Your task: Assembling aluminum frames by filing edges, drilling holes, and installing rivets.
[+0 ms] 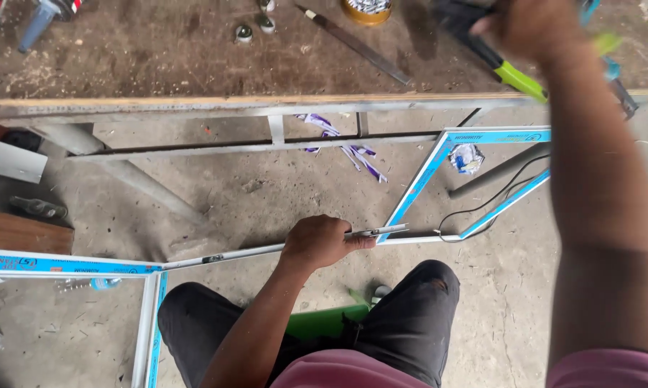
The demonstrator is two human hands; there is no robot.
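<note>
right hand (529, 25): motion-blurred; you cannot tell your grip.
green-handled tool (518, 77): head blurred, kind unclear.
aluminium frame (65, 266): cut by left edge.

I see a long, thin aluminium frame rail (266, 249) with blue-and-white protective film, lying level across my knees above the concrete floor. It joins blue-edged frame sections at both ends. Up at the workbench is a blurred tool with a black and lime-green handle (507, 68), tilted diagonally.

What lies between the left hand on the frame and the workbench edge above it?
In the head view, bare concrete floor, then the bench's metal crossbar, lie between the left hand and the workbench.
</note>
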